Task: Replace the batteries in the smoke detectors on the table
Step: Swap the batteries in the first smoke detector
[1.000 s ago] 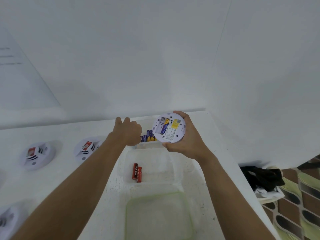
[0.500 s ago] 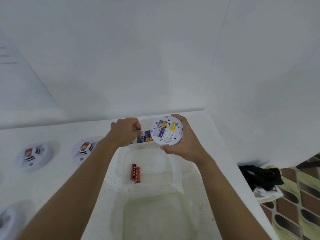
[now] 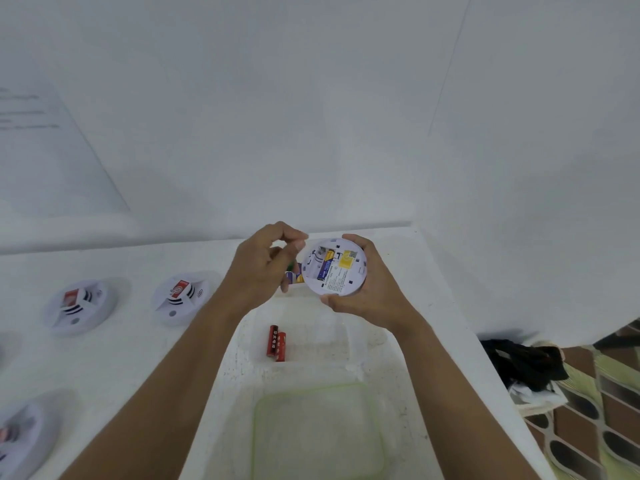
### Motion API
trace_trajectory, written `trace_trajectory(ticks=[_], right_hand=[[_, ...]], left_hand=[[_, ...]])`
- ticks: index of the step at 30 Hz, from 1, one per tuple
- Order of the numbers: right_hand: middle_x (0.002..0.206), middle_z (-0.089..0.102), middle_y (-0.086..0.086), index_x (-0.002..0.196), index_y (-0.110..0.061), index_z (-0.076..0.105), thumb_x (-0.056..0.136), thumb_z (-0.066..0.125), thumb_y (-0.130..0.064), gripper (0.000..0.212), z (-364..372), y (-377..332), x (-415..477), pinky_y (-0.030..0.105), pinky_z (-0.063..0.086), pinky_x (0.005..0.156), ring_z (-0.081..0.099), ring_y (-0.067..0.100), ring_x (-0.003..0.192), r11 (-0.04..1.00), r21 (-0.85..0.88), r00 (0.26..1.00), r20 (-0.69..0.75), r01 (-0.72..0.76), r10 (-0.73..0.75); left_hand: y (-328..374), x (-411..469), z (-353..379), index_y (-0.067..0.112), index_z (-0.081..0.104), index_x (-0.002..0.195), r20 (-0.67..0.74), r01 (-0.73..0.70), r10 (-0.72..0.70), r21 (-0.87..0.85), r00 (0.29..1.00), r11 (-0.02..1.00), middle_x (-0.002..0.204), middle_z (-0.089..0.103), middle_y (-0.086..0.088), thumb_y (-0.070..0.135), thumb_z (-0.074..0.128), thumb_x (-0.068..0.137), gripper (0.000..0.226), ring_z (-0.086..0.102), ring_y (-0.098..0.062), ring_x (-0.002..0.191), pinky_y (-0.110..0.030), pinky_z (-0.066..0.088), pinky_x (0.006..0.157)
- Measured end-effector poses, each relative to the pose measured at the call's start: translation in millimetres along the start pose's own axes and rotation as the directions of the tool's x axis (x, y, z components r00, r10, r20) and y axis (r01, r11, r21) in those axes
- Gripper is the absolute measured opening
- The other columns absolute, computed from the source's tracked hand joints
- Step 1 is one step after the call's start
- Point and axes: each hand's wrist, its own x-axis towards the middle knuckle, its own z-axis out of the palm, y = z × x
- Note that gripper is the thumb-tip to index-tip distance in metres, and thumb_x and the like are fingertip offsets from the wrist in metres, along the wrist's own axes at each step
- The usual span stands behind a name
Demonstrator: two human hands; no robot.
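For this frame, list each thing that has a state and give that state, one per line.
Held smoke detector: back up, compartment open, one blue battery in, one slot empty.
Right hand: gripping that detector.
Left hand: fingers pinched beside the detector; contents unclear.
Red batteries: two, lying loose in clear tub.
Table detectors: face up.

Bright, even, diffuse light, soft faint shadows, slight overall blur, wide-angle bending at edges
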Motion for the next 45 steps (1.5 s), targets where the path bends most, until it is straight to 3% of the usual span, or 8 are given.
trace_trajectory(ticks=[6, 13, 18, 22, 27, 34, 38, 45], right_hand=[[0.129, 0.057, -0.007, 0.133, -0.033, 0.039, 0.062, 0.087, -0.015, 0.087, 1.2, -2.0, -1.7, 0.024, 0.053, 0.096, 0.058, 0.006, 0.118, 0.999, -0.026, 1.000, 0.006, 0.019, -0.018], [0.127, 0.058, -0.011, 0.131, -0.035, 0.038, 0.062, 0.087, -0.017, 0.086, 3.4, -6.9, -2.4, 0.024, 0.053, 0.096, 0.059, 0.004, 0.115, 0.999, -0.050, 0.999, 0.050, 0.016, -0.013], [0.122, 0.059, -0.017, 0.127, -0.036, 0.040, 0.062, 0.086, -0.017, 0.082, 3.6, -11.0, -4.8, 0.022, 0.053, 0.093, 0.060, 0.001, 0.112, 0.999, -0.040, 0.998, 0.059, -0.008, 0.010], [0.124, 0.059, -0.012, 0.128, -0.033, 0.041, 0.067, 0.087, -0.005, 0.081, 1.7, -10.6, -8.7, 0.020, 0.053, 0.088, 0.060, -0.002, 0.112, 1.000, -0.001, 0.998, 0.067, -0.021, 0.021], [0.131, 0.058, -0.004, 0.134, -0.022, 0.040, 0.066, 0.084, -0.007, 0.083, -0.1, -12.8, -14.8, 0.021, 0.054, 0.088, 0.060, 0.001, 0.116, 0.996, 0.077, 0.997, 0.060, -0.046, 0.041], [0.134, 0.057, 0.001, 0.137, -0.020, 0.039, 0.067, 0.084, -0.006, 0.084, 1.5, -15.5, -18.5, 0.025, 0.056, 0.088, 0.060, 0.008, 0.119, 0.996, 0.080, 0.996, 0.082, -0.042, 0.036], [0.127, 0.057, -0.005, 0.135, -0.019, 0.039, 0.070, 0.086, 0.006, 0.084, -1.3, -17.3, -18.3, 0.018, 0.053, 0.083, 0.059, -0.005, 0.112, 0.998, 0.050, 0.995, 0.096, -0.039, 0.034], [0.128, 0.057, -0.002, 0.133, -0.019, 0.041, 0.064, 0.083, -0.010, 0.081, 0.2, -21.8, -21.4, 0.018, 0.053, 0.083, 0.059, -0.004, 0.111, 0.998, 0.055, 0.997, 0.075, -0.016, 0.011]], left_hand=[[-7.2, -0.5, -4.7, 0.027, 0.070, 0.120, 0.188, -0.145, 0.081, 0.360, 0.979, 0.922, 0.103, 0.062, 0.020, 0.009, 0.059, 0.094, 0.034, 0.058, 0.001, 0.086, -0.007, 0.044, 0.070], [-1.9, -1.0, -8.3, 0.022, 0.077, 0.093, 0.145, -0.239, 0.200, 0.352, 0.969, 0.905, 0.091, 0.067, 0.012, 0.012, 0.080, 0.079, 0.017, 0.064, -0.004, 0.080, -0.010, 0.046, 0.069], [-2.2, -4.2, -9.1, 0.025, 0.077, 0.105, 0.196, -0.222, 0.152, 0.413, 0.969, 0.883, 0.097, 0.055, 0.010, 0.022, 0.079, 0.081, 0.024, 0.060, -0.003, 0.075, -0.004, 0.041, 0.067], [-2.0, -8.1, -14.1, 0.029, 0.071, 0.115, 0.301, -0.165, 0.056, 0.351, 0.952, 0.922, 0.103, 0.055, 0.013, 0.027, 0.075, 0.085, 0.031, 0.059, 0.005, 0.081, -0.005, 0.042, 0.069], [-4.2, -8.3, -22.0, 0.049, 0.058, 0.122, 0.410, -0.064, -0.084, 0.336, 0.908, 0.940, 0.107, 0.048, 0.011, 0.052, 0.054, 0.083, 0.039, 0.051, -0.008, 0.087, -0.008, 0.040, 0.071], [-3.8, -17.7, -17.0, 0.044, 0.065, 0.122, 0.412, 0.074, -0.117, 0.119, 0.903, 0.990, 0.115, 0.065, 0.015, 0.034, 0.059, 0.095, 0.029, 0.062, -0.006, 0.079, -0.017, 0.048, 0.069], [-2.6, -21.3, -16.5, 0.036, 0.064, 0.127, 0.405, 0.112, -0.127, 0.061, 0.905, 0.992, 0.102, 0.071, 0.001, 0.027, 0.061, 0.095, 0.033, 0.065, -0.012, 0.074, -0.026, 0.052, 0.067], [-1.7, -29.8, -10.4, 0.030, 0.068, 0.122, 0.403, 0.256, -0.174, -0.158, 0.898, 0.954, 0.098, 0.070, -0.010, 0.022, 0.065, 0.091, 0.032, 0.060, -0.021, 0.071, -0.031, 0.057, 0.077]])
